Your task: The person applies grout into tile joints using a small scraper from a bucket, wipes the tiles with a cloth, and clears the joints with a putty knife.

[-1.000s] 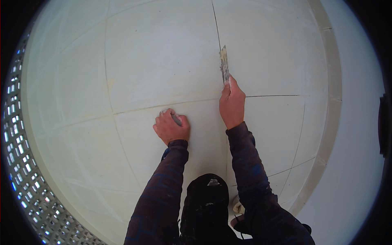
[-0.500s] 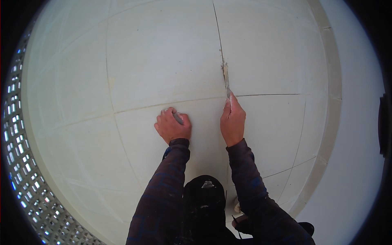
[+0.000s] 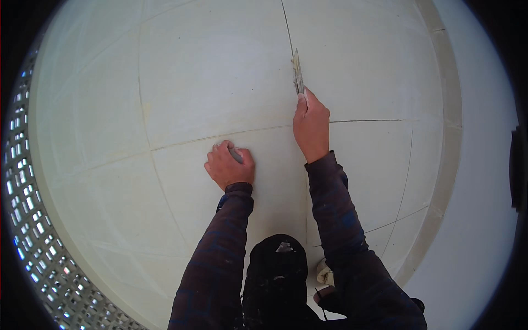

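Observation:
I see my right hand [image 3: 311, 124] gripping a thin, flat scraper [image 3: 297, 71] crusted with pale and grey material. Its blade lies along a dark joint between two pale floor tiles [image 3: 225, 66], just above where joints cross. Below and to the left, my left hand [image 3: 228, 165] is curled on the tile around a smooth grey object [image 3: 236, 155], mostly covered by my fingers; I cannot tell what it is.
A beige border strip [image 3: 448, 126] and a white wall [image 3: 484, 143] curve along the right. A perforated grey lattice panel [image 3: 30, 209] runs along the left. My dark knee [image 3: 278, 264] and a pale shoe [image 3: 324, 272], partly hidden, are at the bottom.
My right hand and the scraper slid down the joint half a second ago and are now further up it than in both earlier frames. My left hand keeps nearly the same place.

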A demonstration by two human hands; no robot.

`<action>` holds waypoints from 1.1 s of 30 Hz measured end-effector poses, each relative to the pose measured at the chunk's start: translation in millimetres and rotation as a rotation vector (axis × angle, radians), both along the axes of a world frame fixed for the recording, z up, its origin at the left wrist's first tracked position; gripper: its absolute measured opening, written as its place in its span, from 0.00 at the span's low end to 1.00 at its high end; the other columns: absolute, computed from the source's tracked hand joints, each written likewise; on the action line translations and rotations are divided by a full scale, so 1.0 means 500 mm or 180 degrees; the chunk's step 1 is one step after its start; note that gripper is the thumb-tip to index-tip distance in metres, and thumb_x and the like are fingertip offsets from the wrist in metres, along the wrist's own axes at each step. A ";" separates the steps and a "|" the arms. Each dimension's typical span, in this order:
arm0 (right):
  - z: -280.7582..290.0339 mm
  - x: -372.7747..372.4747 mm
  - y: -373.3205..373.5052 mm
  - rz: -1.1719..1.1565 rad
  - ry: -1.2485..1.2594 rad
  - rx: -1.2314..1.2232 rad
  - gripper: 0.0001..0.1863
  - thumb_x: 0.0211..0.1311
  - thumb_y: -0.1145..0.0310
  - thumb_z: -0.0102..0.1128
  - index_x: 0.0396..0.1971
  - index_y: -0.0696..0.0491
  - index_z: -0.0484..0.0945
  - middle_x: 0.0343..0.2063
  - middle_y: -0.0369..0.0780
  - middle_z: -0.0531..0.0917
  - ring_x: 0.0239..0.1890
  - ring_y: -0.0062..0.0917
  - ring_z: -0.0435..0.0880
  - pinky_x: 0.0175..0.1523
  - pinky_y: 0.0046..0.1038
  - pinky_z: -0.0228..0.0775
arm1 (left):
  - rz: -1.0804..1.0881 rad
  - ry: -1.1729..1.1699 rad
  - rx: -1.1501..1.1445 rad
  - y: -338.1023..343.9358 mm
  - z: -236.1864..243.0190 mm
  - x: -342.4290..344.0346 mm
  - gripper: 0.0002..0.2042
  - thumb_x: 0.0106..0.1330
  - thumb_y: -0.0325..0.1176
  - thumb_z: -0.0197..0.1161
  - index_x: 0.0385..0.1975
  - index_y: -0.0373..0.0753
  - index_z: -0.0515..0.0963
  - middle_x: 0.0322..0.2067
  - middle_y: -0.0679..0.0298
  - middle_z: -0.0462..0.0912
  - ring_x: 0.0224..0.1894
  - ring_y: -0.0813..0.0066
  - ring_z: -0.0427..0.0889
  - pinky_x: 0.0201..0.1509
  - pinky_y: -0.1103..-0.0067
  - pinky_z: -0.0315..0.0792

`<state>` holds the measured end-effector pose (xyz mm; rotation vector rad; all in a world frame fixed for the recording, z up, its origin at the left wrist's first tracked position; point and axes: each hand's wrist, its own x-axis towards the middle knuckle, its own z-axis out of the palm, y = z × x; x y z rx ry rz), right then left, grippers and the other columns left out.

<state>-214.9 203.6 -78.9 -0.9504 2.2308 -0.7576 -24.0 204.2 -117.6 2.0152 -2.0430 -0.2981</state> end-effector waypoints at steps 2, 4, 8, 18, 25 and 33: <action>-0.002 -0.003 -0.005 -0.0028 0.0375 -0.0728 0.17 0.77 0.72 0.51 0.57 0.65 0.78 0.32 0.54 0.84 0.31 0.48 0.81 0.40 0.37 0.76 | 0.0077 -0.0029 0.0103 0.001 -0.001 -0.001 0.10 0.59 0.36 0.61 0.39 0.43 0.76 0.38 0.64 0.79 0.43 0.59 0.77 0.49 0.64 0.65; -0.005 -0.004 -0.010 -0.0058 0.0614 -0.1189 0.17 0.78 0.71 0.50 0.56 0.65 0.78 0.27 0.53 0.82 0.26 0.46 0.79 0.36 0.35 0.74 | 0.0011 -0.0001 -0.0023 -0.001 -0.002 -0.002 0.10 0.59 0.36 0.60 0.39 0.43 0.76 0.37 0.64 0.79 0.43 0.59 0.77 0.49 0.64 0.65; -0.015 -0.006 -0.005 0.0044 0.0299 -0.0469 0.16 0.77 0.71 0.51 0.55 0.65 0.79 0.28 0.54 0.83 0.28 0.48 0.82 0.38 0.36 0.75 | 0.0034 0.0007 -0.0097 0.002 -0.001 0.000 0.09 0.59 0.35 0.60 0.38 0.43 0.76 0.37 0.64 0.79 0.43 0.59 0.77 0.49 0.63 0.65; -0.046 -0.014 -0.012 0.0071 0.0448 -0.0796 0.15 0.78 0.69 0.51 0.53 0.62 0.80 0.22 0.50 0.76 0.22 0.40 0.70 0.33 0.33 0.69 | 0.0021 -0.0097 -0.0083 0.000 -0.001 -0.002 0.10 0.59 0.36 0.61 0.39 0.43 0.77 0.37 0.63 0.79 0.43 0.59 0.77 0.49 0.64 0.66; 0.010 0.000 0.043 -0.0247 -0.0274 -0.0021 0.14 0.79 0.69 0.48 0.54 0.60 0.77 0.28 0.53 0.83 0.30 0.53 0.82 0.36 0.46 0.73 | 0.0088 -0.0058 0.0070 0.002 0.004 0.001 0.10 0.60 0.36 0.61 0.40 0.43 0.77 0.39 0.64 0.80 0.45 0.60 0.77 0.51 0.64 0.66; -0.033 -0.061 -0.125 -0.0026 0.0409 0.0160 0.09 0.78 0.68 0.49 0.49 0.56 0.71 0.31 0.55 0.86 0.37 0.59 0.85 0.43 0.54 0.78 | 0.0071 -0.0021 0.0079 0.006 -0.002 0.004 0.10 0.60 0.36 0.61 0.40 0.43 0.77 0.40 0.64 0.80 0.46 0.60 0.77 0.51 0.64 0.66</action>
